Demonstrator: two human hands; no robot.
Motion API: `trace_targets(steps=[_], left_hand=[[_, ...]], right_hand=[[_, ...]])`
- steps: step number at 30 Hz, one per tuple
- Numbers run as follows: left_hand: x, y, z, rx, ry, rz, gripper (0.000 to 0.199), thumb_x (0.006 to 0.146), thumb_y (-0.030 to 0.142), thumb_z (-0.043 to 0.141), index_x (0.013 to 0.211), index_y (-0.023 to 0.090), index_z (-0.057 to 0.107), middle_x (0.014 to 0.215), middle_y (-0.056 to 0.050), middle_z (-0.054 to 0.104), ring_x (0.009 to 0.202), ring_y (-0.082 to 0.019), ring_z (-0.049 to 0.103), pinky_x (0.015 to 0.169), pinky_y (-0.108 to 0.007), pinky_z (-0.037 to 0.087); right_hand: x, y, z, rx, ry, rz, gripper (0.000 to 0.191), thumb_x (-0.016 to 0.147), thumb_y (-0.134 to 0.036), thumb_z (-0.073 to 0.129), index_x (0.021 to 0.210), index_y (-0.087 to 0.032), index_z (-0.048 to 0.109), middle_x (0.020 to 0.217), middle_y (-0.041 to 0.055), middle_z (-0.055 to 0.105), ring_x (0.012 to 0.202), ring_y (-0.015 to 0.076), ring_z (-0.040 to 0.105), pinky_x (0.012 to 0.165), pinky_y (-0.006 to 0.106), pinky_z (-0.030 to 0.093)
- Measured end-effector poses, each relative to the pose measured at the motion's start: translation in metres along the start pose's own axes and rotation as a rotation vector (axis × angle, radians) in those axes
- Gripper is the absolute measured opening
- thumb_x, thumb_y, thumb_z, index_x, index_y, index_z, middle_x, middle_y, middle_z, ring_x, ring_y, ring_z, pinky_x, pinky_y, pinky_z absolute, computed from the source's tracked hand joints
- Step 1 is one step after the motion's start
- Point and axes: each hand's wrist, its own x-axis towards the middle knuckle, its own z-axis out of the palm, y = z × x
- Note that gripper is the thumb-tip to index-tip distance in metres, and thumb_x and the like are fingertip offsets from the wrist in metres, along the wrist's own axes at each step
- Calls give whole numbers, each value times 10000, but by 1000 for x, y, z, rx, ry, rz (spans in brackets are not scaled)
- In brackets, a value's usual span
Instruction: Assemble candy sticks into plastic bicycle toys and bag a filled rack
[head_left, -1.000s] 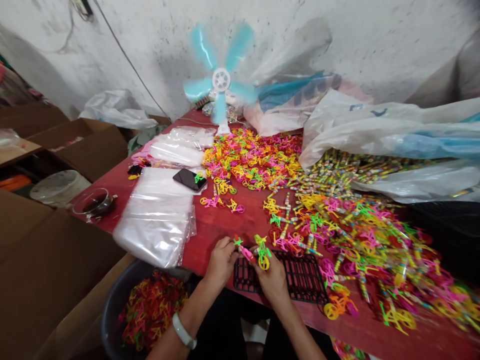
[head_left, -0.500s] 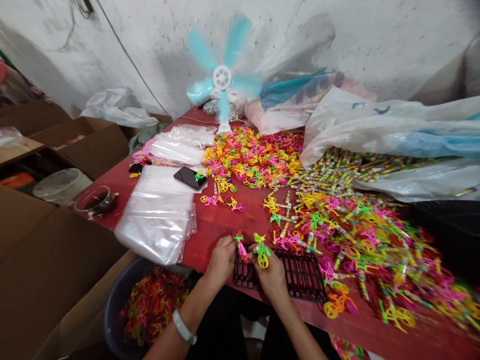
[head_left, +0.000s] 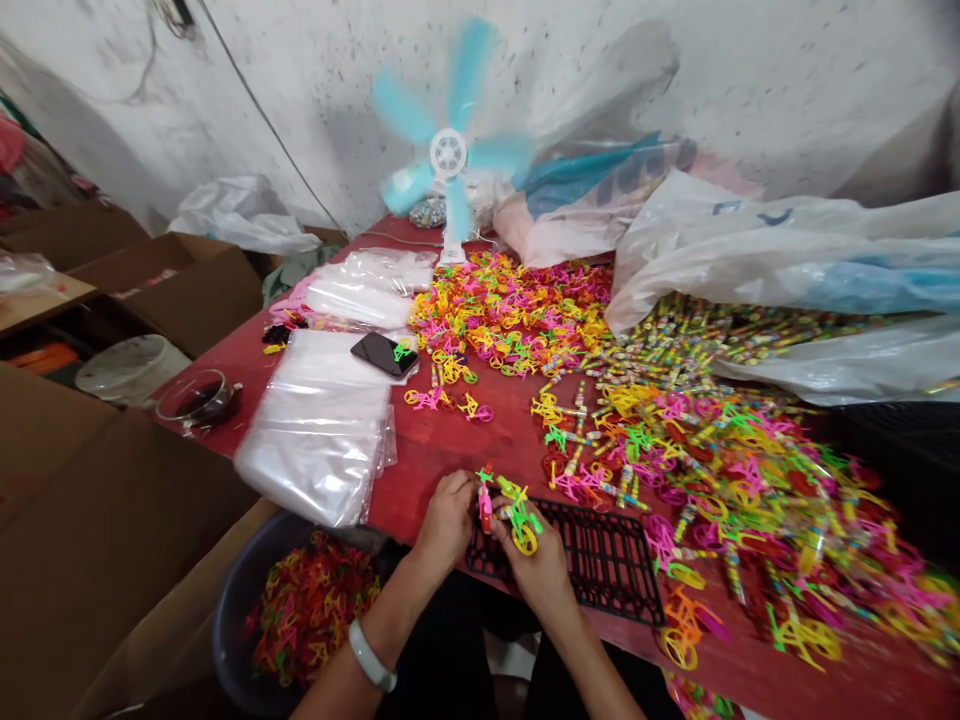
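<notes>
My left hand (head_left: pixel 448 522) is closed at the left end of a black plastic rack (head_left: pixel 611 560), fingers pinching a small pink and red toy bicycle (head_left: pixel 485 508). Close beside it, my right hand (head_left: pixel 541 572) grips a green and yellow toy bicycle (head_left: pixel 523 522) over the same rack. The two toys are held nearly together, and whether they touch I cannot tell. My fingers hide part of both toys and the rack's left part.
Toy bicycles (head_left: pixel 510 310) and patterned sticks (head_left: pixel 675 340) lie heaped across the red table (head_left: pixel 450 450). Clear plastic bags (head_left: pixel 315 430) and a phone (head_left: pixel 384 355) are at left. A fan (head_left: pixel 448 153) spins behind. Below left stands a tub (head_left: pixel 225 610) of coloured pieces.
My right hand has brought its green and yellow bicycle slightly closer to the pink one. The rack's right end sits a little lower and farther right. Both hands keep their hold.
</notes>
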Motion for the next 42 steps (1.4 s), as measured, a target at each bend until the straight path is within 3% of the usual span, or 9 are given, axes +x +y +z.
trace_targets(steps=[5,10,12,16,19,22,29,37,42], left_hand=[[1,-3,-1,-17,-7,21,352,773,-26,401,936,166,647,888,-62,643,869,-182,586,783,-306,492],[0,-3,1,20,16,10,354,767,-19,404,935,171,651,901,-60,653,878,-191,595,787,-325,504],[-1,-3,1,31,17,11,380,746,-32,399,948,169,651,916,-65,653,893,-193,595,793,-328,512],[-4,-3,-2,7,-6,32,467,704,-64,379,1004,175,646,959,-67,649,938,-186,598,819,-320,521],[-5,-4,-1,7,27,43,461,714,-64,381,1011,170,644,949,-70,649,926,-188,599,815,-325,526],[-5,-5,3,19,54,49,451,721,-67,389,1006,170,646,943,-71,650,907,-188,602,810,-330,527],[-7,-1,4,25,35,5,450,719,-60,396,1010,172,649,954,-76,647,922,-199,593,822,-358,523],[-6,-3,3,-47,39,10,488,688,-68,377,1036,160,632,991,-79,635,960,-195,581,854,-349,517],[-5,-5,5,-76,61,-40,498,648,-76,399,1028,156,623,979,-71,625,953,-184,592,859,-341,515]], right_hand=[[7,3,-13,24,1,119,217,828,-377,597,924,-195,663,776,48,711,646,183,669,623,278,532],[11,4,-1,12,48,208,257,823,-405,579,913,-181,666,739,44,708,432,140,574,448,255,468],[13,2,4,-48,80,168,224,832,-365,555,886,-181,672,715,39,694,446,142,571,445,249,457],[17,1,5,-215,96,-37,158,822,-214,501,806,-198,657,744,44,668,652,173,639,588,248,492],[17,4,3,-353,54,-128,241,755,-71,448,801,-203,645,728,38,643,704,171,638,649,240,491],[18,7,2,-372,39,-145,297,721,-31,440,846,-203,647,756,39,656,712,168,645,656,233,495],[22,7,-7,-263,-14,-146,235,763,-111,468,862,-208,658,805,48,679,766,185,665,669,252,517],[21,8,11,-683,-50,-147,394,724,17,397,935,-197,651,848,58,645,603,152,604,540,226,435],[34,5,11,-651,-100,-142,354,745,10,422,917,-200,649,826,41,637,627,151,611,551,218,437]])
